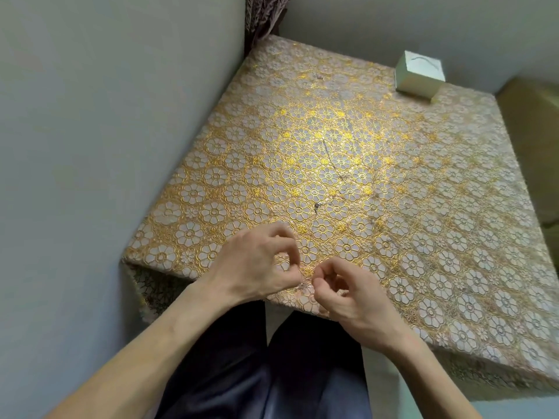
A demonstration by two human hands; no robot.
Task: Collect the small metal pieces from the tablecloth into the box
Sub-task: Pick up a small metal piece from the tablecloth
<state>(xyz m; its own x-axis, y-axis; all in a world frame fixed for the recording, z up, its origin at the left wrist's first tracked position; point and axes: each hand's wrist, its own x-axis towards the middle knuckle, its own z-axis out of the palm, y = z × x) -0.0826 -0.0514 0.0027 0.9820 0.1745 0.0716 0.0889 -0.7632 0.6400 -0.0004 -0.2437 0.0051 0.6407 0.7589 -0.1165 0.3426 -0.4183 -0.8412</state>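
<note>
At far left, only a plain grey wall [90,146]. Next, over the near edge of the gold-and-white flower-patterned lace tablecloth [453,237], the bare left hand [260,264]: fingers curled, thumb and forefinger closed into a ring, tips down at the cloth; impossible to tell whether anything pinched inside. Just beside it, across a narrow gap, the bare right hand [348,293], fingers curled in the same way and turned toward the left hand; again impossible to tell if holding a piece. In the gap between both hands, a small dark speck [303,286] on the cloth, too blurred to name. Farther up the cloth, away from both hands, the small dark metal pieces [317,207], scattered in a loose line toward the far side, among them one thin wire-like piece [328,151] with its long axis pointing almost straight away from the person. Well apart, at the far right corner, the small pale cardboard box [416,83], close against the wall. Judged from this: box ahead and to the right, therefore nearer to the right hand; probably best to carry the pieces across with that one.
</note>
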